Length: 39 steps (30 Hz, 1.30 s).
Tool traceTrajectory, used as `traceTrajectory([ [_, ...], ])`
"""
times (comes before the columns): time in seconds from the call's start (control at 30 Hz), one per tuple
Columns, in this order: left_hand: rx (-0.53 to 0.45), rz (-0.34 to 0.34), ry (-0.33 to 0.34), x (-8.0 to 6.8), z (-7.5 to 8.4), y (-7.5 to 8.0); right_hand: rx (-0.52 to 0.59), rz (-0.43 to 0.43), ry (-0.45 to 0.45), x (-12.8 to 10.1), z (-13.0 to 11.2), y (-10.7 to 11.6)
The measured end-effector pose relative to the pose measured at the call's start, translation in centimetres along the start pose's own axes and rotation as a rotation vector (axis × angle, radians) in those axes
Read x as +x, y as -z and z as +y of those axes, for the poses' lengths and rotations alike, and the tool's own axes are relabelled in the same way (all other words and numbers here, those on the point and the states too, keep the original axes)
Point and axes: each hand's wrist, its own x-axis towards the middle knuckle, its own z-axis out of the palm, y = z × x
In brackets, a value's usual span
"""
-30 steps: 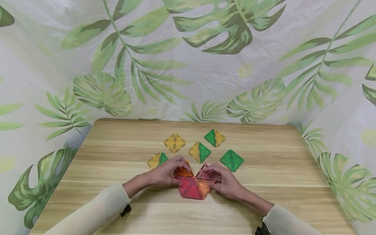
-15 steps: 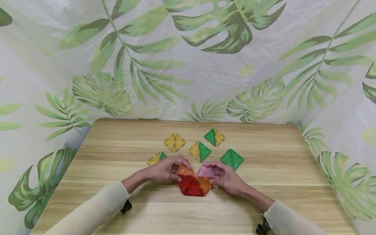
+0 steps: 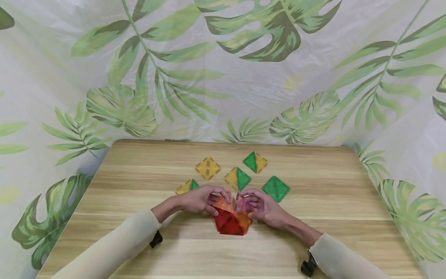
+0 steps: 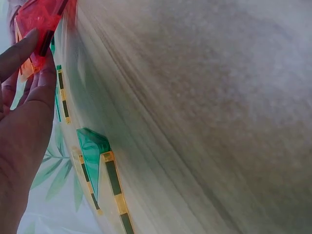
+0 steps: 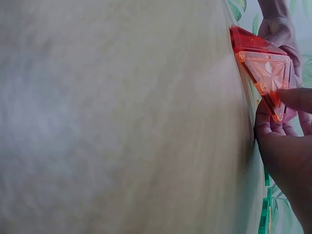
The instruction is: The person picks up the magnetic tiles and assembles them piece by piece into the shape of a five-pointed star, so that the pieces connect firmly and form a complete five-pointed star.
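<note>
A: Nearest the person, what sits between the hands?

B: A small pyramid of red, orange and pink triangle tiles (image 3: 230,221), standing on the wooden table (image 3: 313,240) a little in from its near edge. The left hand (image 3: 200,199) curls thumb and fingers round the upper left tile; the right hand (image 3: 262,207) pinches the upper right, pinkish tile. The fingertips of both nearly meet over the peak.

A: What of it is hard to see?

B: Its far faces are covered by the fingers in the head view. In the right wrist view, the pink tile (image 5: 268,78) shows edge-on with a fingertip on its corner, and the palm is cut off by the frame. In the left wrist view, only a red corner (image 4: 36,19) shows past the fingers, blurred.

A: Beyond the hands?

B: A yellow-green tile pair (image 3: 187,186) lies partly behind the left hand. Then a second yellow-green pair (image 3: 237,179), a green pair (image 3: 275,188), a yellow pair (image 3: 207,168) and another green-yellow pair (image 3: 255,162), all flat and apart from one another.

A: Room to move?

B: Bare wood lies on both sides of the forearms and towards the far edge, where a leaf-print sheet (image 3: 223,77) rises behind the table.
</note>
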Motion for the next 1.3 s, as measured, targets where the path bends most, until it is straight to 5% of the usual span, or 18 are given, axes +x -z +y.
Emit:
traceTrajectory([
  [0.37,0.1,-0.02,0.004,0.6,0.0,0.0,-0.069,-0.042,0.012,0.2,0.4,-0.3],
  [0.6,0.299,0.046,-0.085,0.5,-0.2,-0.2,-0.142,-0.029,0.044,0.2,0.6,-0.4],
  [1.0,0.441,0.106,-0.12,0.2,-0.4,-0.7,-0.615,0.026,0.106,0.0,-0.4,-0.9],
  [1.3,0.549,0.084,-0.154,-0.1,-0.3,-1.0,-0.672,-0.011,0.07,-0.2,-1.1,-1.6],
])
